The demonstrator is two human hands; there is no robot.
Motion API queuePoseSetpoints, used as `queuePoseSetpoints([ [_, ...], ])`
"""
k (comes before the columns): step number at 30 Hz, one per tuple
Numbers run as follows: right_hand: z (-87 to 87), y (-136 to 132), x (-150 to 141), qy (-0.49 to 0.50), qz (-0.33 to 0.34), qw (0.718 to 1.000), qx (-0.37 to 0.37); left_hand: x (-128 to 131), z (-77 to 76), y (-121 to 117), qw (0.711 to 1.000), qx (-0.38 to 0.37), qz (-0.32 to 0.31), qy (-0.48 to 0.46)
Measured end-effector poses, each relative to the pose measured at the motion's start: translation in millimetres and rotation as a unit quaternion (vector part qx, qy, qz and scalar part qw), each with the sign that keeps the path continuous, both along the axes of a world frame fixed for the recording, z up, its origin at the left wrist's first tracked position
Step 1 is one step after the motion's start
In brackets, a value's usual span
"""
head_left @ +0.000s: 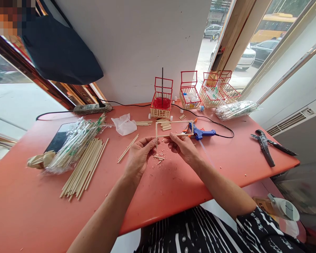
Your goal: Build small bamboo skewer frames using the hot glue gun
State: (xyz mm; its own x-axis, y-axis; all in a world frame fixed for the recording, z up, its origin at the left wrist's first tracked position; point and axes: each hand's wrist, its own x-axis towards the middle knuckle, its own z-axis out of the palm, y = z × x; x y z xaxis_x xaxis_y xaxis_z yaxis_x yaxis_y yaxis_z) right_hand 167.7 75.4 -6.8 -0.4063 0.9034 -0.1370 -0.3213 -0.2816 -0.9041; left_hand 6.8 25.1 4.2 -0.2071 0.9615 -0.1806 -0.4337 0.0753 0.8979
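Observation:
Between my two hands is a thin rectangular frame of wooden sticks, raised above the table. My left hand pinches its lower left corner, where a stick end points down. Along the lower edge, my right hand grips the frame between thumb and fingers. Behind the frame's right end lies a blue glue gun, partly covered by it. Short stick pieces and crumbs are scattered on the table below my hands. Two or so loose sticks rest to the left of my left hand.
On the red table, a stick bundle and plastic-wrapped sticks lie left. Small red-rimmed stick baskets stand along the back. Black-handled cutters lie right. A power strip feeds a black cord; a cup stands lower right.

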Motion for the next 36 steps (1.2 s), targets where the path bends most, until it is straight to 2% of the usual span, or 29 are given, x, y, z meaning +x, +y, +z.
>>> queuePoseSetpoints([
  [20,-0.3,0.9,-0.6,0.008,-0.017,0.999,-0.027,0.2,-4.3,0.2,1.000,-0.004,0.000,-0.003],
  [25,4.3,1.1,0.7,-0.002,0.004,0.999,-0.042,-6.7,4.0,1.2,1.000,-0.001,0.009,0.003],
  [29,9.2,6.3,6.3,-0.013,0.010,0.998,-0.052,-26.5,12.5,4.5,1.000,0.013,0.028,0.008],
  [33,11.7,11.3,12.9,-0.041,-0.062,0.997,0.020,-48.8,13.2,8.0,0.999,0.009,0.041,0.013],
  [36,11.6,13.2,15.6,-0.053,-0.099,0.991,0.071,-56.5,11.4,8.9,0.999,0.004,0.033,0.022],
])
